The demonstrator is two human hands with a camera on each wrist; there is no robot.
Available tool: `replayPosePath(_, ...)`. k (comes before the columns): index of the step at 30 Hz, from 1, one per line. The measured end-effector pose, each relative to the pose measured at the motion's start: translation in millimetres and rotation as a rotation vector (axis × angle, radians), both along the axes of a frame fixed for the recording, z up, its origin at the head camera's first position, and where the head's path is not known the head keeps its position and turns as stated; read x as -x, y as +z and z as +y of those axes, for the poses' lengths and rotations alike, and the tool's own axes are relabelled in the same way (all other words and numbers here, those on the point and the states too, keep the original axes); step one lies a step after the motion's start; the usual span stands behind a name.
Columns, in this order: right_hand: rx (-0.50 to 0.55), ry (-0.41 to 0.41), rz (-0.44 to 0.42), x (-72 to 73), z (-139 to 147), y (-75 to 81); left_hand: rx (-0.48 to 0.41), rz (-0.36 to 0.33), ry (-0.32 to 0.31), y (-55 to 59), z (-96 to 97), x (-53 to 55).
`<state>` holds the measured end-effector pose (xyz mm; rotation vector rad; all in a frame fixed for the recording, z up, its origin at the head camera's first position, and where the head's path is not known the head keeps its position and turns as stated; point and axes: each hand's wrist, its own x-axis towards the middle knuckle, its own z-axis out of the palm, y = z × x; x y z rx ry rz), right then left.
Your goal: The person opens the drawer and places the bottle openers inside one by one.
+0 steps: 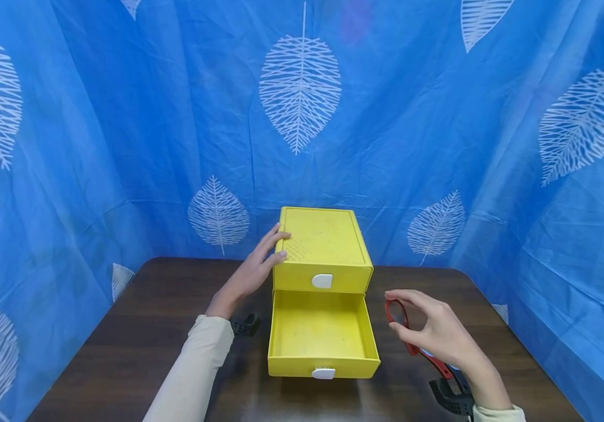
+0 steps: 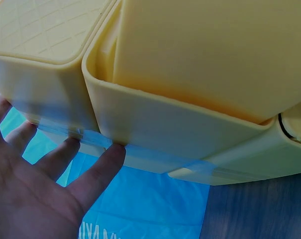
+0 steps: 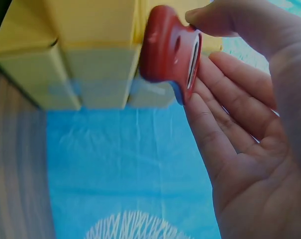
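A yellow drawer cabinet [image 1: 323, 234] stands in the middle, its lower drawer [image 1: 280, 346] pulled out. The left hand [image 1: 251, 272] rests on the cabinet's left upper edge; in the left wrist view its spread fingers touch the side wall [image 2: 46, 84]. To the right of the drawer, the right hand [image 1: 433, 328] pinches a red object with a ring-shaped end [image 1: 406, 319] between thumb and fingers. In the right wrist view this red object [image 3: 157, 47] shows a rounded side and a pale slit; its exact kind is unclear. The palm hides part of it.
The cabinet stands on a dark wooden table [image 1: 164, 328]. White tabs [image 1: 322, 281] mark both drawer fronts. A blue curtain [image 1: 375, 135] with white leaf prints surrounds the table on the back and sides. Each wrist carries a black camera mount [image 1: 451, 398].
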<state>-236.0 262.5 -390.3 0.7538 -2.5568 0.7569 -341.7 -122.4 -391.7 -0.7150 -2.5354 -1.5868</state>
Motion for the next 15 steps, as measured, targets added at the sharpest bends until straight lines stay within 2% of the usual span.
replayPosePath(8, 0.038, 0.039, -0.048, 4.8, -39, 10.6, 0.002, -0.002, 0.002, 3.0, 1.3, -1.6)
replayPosePath(15, 0.048, 0.123, -0.066, 9.6, -68, 6.4, -0.003, 0.004, 0.001, 3.1, 2.5, -1.6)
